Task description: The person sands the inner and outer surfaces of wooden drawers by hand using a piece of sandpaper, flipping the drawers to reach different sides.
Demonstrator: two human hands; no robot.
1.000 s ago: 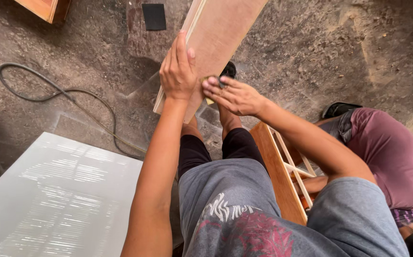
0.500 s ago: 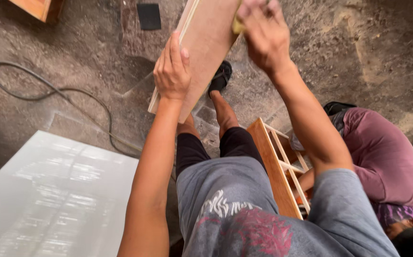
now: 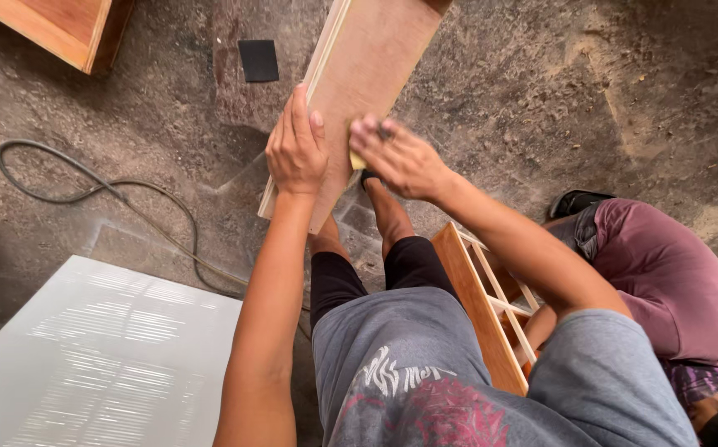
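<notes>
A rough, dusty concrete floor [image 3: 541,99] fills the view. A long wooden board [image 3: 371,74] slants from centre towards 12 o'clock. The left hand [image 3: 295,149] lies flat on its left edge, fingers together. The right hand [image 3: 396,157] presses a small yellow sanding pad [image 3: 356,160] onto its face. A grey cable [image 3: 102,189] curls at 9 o'clock, a white panel [image 3: 94,356] lies at 7 o'clock, and a crouching person [image 3: 665,281] is at 4 o'clock.

Long brown plywood board [image 3: 375,74] top cut off by frame edge, small yellow sanding pad [image 3: 357,160] mostly hidden under right hand [image 3: 396,157], co-worker in maroon shirt [image 3: 674,281] cut off at right, orange wooden box [image 3: 53,29] only partly in view.
</notes>
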